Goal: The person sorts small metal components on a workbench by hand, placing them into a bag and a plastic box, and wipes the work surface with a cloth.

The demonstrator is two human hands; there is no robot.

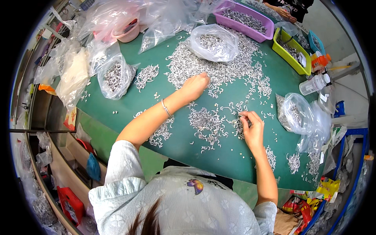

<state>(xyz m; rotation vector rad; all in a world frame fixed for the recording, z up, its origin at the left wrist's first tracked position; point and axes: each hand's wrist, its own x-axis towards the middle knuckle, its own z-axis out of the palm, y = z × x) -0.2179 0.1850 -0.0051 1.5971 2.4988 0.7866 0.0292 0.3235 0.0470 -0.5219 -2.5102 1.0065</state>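
A large pile of small, curved silver-grey metal pieces (pixel 184 62) spreads over the green table (pixel 164 102). My left hand (pixel 196 85), with a bracelet at its wrist, is at the pile's near edge; its fingers are curled closed and their tips are hidden. My right hand (pixel 253 127) is farther right, fingers bent toward the thumb over a smaller cluster of the pieces (pixel 238 127). What either hand pinches is too small or covered to make out. Between my forearms lies another heap of the pieces (pixel 206 125).
A clear bag of pieces (pixel 214 43) sits on the pile, another bag (pixel 114 77) at left. Behind stand a purple basket (pixel 244 21) and a yellow-green basket (pixel 291 53). A clear bottle (pixel 314 84) and bagged pieces (pixel 293 113) are at right. Another person's hands (pixel 286 13) show at the far side.
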